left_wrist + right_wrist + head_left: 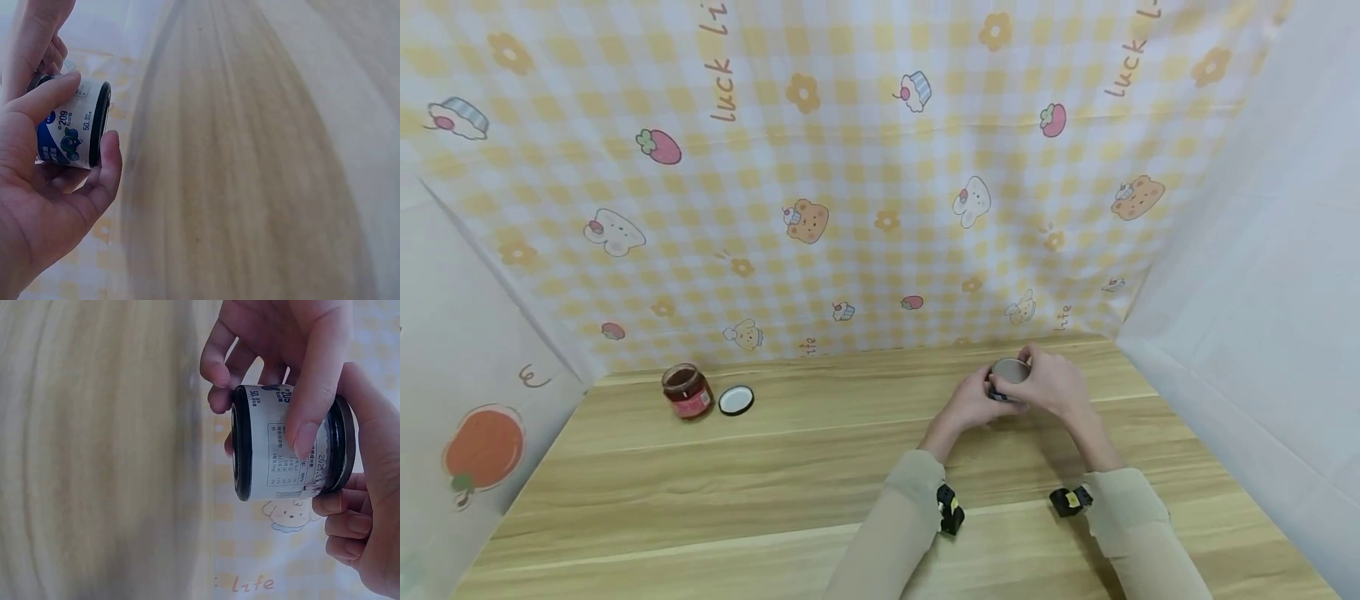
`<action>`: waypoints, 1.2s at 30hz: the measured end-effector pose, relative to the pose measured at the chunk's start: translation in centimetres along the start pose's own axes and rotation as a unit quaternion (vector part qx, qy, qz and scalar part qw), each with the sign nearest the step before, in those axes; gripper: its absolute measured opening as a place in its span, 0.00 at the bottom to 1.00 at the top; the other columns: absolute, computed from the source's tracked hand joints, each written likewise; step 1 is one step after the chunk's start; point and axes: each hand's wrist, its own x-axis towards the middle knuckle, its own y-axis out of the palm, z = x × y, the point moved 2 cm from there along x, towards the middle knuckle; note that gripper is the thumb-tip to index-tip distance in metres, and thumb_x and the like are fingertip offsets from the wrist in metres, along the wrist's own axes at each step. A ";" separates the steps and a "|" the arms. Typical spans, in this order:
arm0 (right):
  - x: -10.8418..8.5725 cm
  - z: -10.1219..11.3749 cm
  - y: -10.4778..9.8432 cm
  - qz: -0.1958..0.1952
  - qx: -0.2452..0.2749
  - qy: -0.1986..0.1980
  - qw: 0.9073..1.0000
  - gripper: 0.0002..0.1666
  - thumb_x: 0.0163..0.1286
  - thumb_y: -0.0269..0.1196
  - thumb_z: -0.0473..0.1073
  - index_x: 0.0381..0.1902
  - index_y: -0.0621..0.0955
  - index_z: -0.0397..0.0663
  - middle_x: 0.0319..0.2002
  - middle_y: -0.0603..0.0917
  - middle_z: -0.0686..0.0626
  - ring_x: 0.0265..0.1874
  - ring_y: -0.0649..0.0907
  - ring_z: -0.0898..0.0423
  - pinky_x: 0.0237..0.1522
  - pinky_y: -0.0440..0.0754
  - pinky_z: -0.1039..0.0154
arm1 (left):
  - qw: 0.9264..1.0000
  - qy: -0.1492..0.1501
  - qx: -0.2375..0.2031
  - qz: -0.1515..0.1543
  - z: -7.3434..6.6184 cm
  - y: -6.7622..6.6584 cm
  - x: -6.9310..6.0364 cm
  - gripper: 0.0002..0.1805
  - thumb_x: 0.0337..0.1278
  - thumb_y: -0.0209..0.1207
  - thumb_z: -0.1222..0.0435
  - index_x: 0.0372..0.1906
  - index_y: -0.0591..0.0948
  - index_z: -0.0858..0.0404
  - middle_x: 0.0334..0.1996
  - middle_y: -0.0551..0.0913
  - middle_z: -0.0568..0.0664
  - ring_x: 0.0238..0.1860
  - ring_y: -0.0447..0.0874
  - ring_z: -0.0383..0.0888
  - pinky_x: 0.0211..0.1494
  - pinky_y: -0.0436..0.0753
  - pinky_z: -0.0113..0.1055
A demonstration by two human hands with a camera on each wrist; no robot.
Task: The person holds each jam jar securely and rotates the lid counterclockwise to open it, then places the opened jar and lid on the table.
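A small jar (69, 134) with a white and blue label, blueberry picture and dark ends is up between both hands at the right part of the table. My left hand (973, 406) holds it round the body, thumb across the label in the right wrist view. My right hand (1054, 385) grips the dark lid (347, 444) at the jar's top end, fingers and thumb on its rim. In the head view the lid's top looks greyish. The hands hide part of the label, and what is inside the jar cannot be seen.
At the back left stands a lidless glass jar (689, 400) with dark red contents and a pinkish label. Beside it a dark-rimmed lid (737, 401) lies white side up. A checked cloth (850, 167) hangs behind the wooden table (737, 500); white sheets hang at both sides.
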 end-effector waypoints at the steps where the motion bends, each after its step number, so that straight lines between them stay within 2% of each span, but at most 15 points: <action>1: 0.0 0.1 -0.1 0.000 0.001 -0.001 1.000 0.35 0.54 0.71 0.67 0.39 0.80 0.41 0.22 0.80 0.48 0.18 0.77 0.53 0.19 0.72 0.60 | 1.000 0.006 0.007 -0.003 -0.1 -0.1 0.0 0.34 0.53 0.75 0.54 0.64 0.76 0.53 0.53 0.82 0.45 0.45 0.81 0.39 0.44 0.81 0.34; 4: 0.0 0.5 -0.6 -0.003 0.002 -0.003 1.000 0.36 0.54 0.71 0.67 0.41 0.80 0.40 0.23 0.81 0.46 0.19 0.78 0.52 0.20 0.73 0.59 | 1.000 0.017 0.013 -0.009 -0.4 -0.3 0.0 0.35 0.53 0.74 0.54 0.66 0.75 0.53 0.55 0.82 0.43 0.52 0.79 0.38 0.52 0.79 0.34; 8: 0.0 1.1 -1.4 -0.007 0.004 -0.005 1.000 0.37 0.54 0.71 0.67 0.42 0.79 0.39 0.24 0.81 0.45 0.20 0.79 0.51 0.20 0.73 0.58 | 1.000 0.018 -0.004 -0.014 -0.8 -0.5 -0.3 0.35 0.52 0.75 0.54 0.66 0.76 0.51 0.55 0.82 0.41 0.54 0.78 0.38 0.54 0.78 0.35; 14: -0.2 2.0 -2.0 -0.026 -0.008 -0.013 1.000 0.35 0.54 0.70 0.68 0.40 0.79 0.43 0.22 0.80 0.47 0.19 0.77 0.52 0.20 0.71 0.58 | 0.999 0.023 -0.033 -0.033 -1.4 -0.8 -1.0 0.32 0.48 0.77 0.56 0.61 0.80 0.52 0.51 0.83 0.38 0.52 0.79 0.37 0.54 0.78 0.34; 22: -0.5 3.2 -2.8 -0.047 0.001 -0.022 0.999 0.34 0.55 0.71 0.68 0.40 0.81 0.43 0.21 0.79 0.50 0.18 0.75 0.53 0.20 0.70 0.59 | 0.997 0.025 -0.068 -0.037 -2.3 -1.5 -2.0 0.29 0.46 0.79 0.55 0.56 0.81 0.48 0.46 0.82 0.31 0.49 0.79 0.35 0.52 0.79 0.35; 29: -0.7 4.2 -3.2 -0.069 0.012 -0.044 0.997 0.34 0.55 0.71 0.67 0.41 0.81 0.42 0.20 0.78 0.50 0.17 0.74 0.54 0.20 0.70 0.60 | 0.994 0.031 -0.092 -0.040 -2.9 -2.4 -3.0 0.29 0.45 0.79 0.56 0.56 0.81 0.47 0.45 0.81 0.31 0.46 0.79 0.33 0.49 0.80 0.35; 36: -1.0 5.2 -3.4 -0.068 0.018 -0.051 0.996 0.33 0.54 0.72 0.66 0.40 0.81 0.43 0.19 0.78 0.51 0.15 0.73 0.56 0.18 0.70 0.60 | 0.993 0.044 -0.105 -0.036 -3.1 -3.0 -4.0 0.30 0.46 0.79 0.58 0.56 0.80 0.47 0.45 0.82 0.32 0.44 0.80 0.33 0.47 0.80 0.32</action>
